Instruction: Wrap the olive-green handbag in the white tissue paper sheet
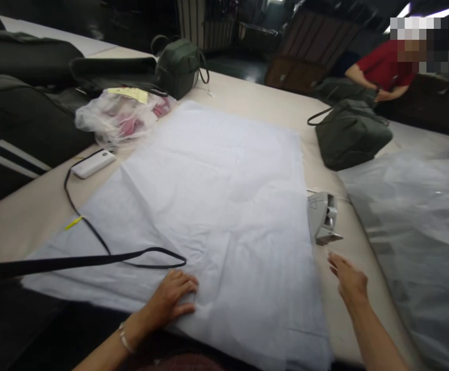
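Head | L hand (172, 296) on wht sheet (228, 206) | R hand (351, 282) nr device (322, 217) | both: fingers parted | yel lbl (129, 95) unreadable

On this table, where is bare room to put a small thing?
Bare table lies beyond the sheet, between the far bag and right bag, and left, between the striped bag and sheet. It is crowded around the plastic bundle, and right, by the grey device and right hand.

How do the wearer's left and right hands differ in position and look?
The left hand is at the near part of the white sheet; the right hand is past its right edge, near the grey device.
The left hand has a bracelet at its wrist; the right hand shows none.
Both are ungloved, with nothing visibly held.
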`<state>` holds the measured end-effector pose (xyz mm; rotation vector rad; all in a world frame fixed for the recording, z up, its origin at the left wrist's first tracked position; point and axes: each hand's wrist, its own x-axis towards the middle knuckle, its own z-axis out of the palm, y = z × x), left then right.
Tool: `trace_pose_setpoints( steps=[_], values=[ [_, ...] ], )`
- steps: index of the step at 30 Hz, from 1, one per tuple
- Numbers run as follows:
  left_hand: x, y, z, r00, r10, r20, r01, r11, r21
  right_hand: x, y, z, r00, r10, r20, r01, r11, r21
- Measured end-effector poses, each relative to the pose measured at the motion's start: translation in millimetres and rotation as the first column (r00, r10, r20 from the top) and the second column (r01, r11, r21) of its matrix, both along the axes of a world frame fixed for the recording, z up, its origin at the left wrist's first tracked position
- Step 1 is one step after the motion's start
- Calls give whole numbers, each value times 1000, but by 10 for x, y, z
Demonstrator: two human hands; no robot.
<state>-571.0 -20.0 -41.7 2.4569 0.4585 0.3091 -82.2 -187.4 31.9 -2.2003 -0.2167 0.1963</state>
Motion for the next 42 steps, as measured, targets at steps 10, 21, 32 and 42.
trace_pose_setpoints(
  steps=[10,21,32,42],
  values=[
    [-75,-257,43,998,46,-47,-40,992,122,-2846,1064,202,341,790,-509,-792,533,298],
    [-120,-415,-97,973,217,77,-228,953,198,-3060,1177,-230,353,782,-514,-923,382,-54],
    [-124,-390,-141,976,200,89,-215,951,222,-3179,1355,-326,420,832,-361,-824,184,-536],
    [-141,-313,-185,987,161,-16,-153,962,227,-2897,1344,-307,456,770,-446,-872,288,-395]
  ],
)
